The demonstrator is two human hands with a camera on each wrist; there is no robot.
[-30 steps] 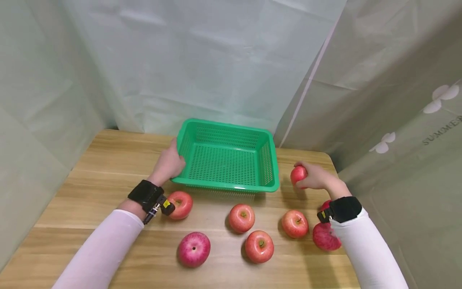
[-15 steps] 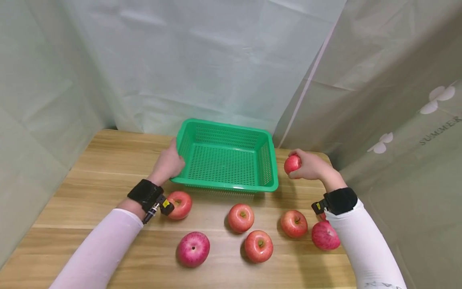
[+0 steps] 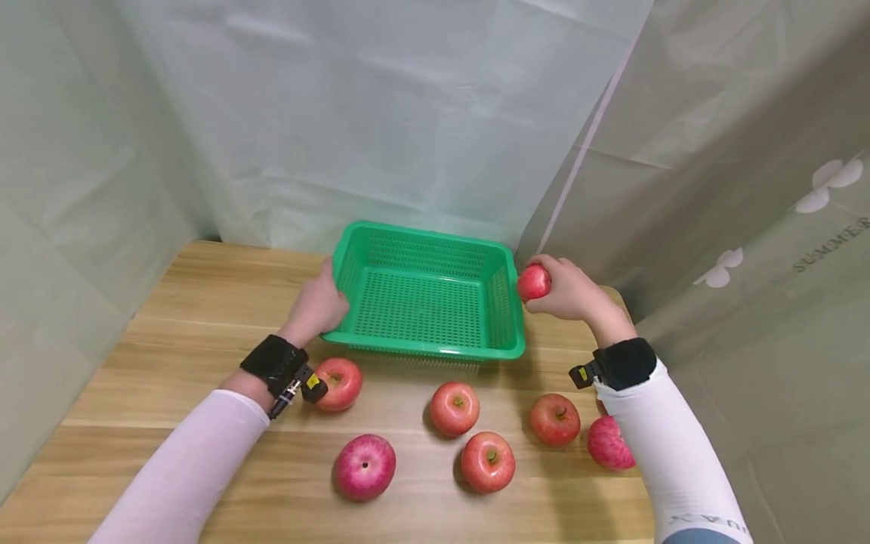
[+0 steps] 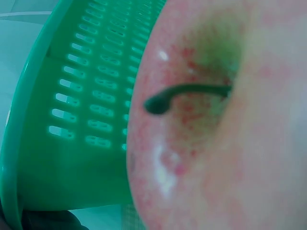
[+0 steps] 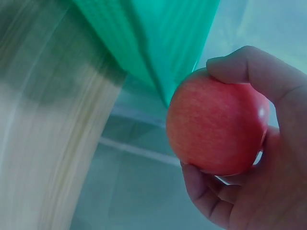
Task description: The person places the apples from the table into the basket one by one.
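Observation:
A green perforated plastic basket (image 3: 421, 349) stands at the back of the wooden table. My left hand (image 3: 317, 306) grips its left rim, fingers curled over the edge. At the basket's right rim, my right hand (image 3: 567, 291) holds a red apple (image 3: 534, 282) between thumb and fingers. The right wrist view shows this apple (image 5: 216, 124) held above the table's edge, the basket (image 5: 144, 43) just beyond it. Another apple (image 3: 340, 384) sits right by my left wrist and fills much of the left wrist view, its stem showing.
Several apples lie on the front part of the table (image 3: 272, 483): a dark pink one (image 3: 365, 467), two redder ones (image 3: 455, 409) in the middle, and others (image 3: 554, 419) at the right, partly behind my right forearm. Pale curtains (image 3: 408, 113) enclose the table behind and at the sides.
My right hand has carried its apple up and left, from the table's right side to the basket's right rim. The left hand and basket stay put.

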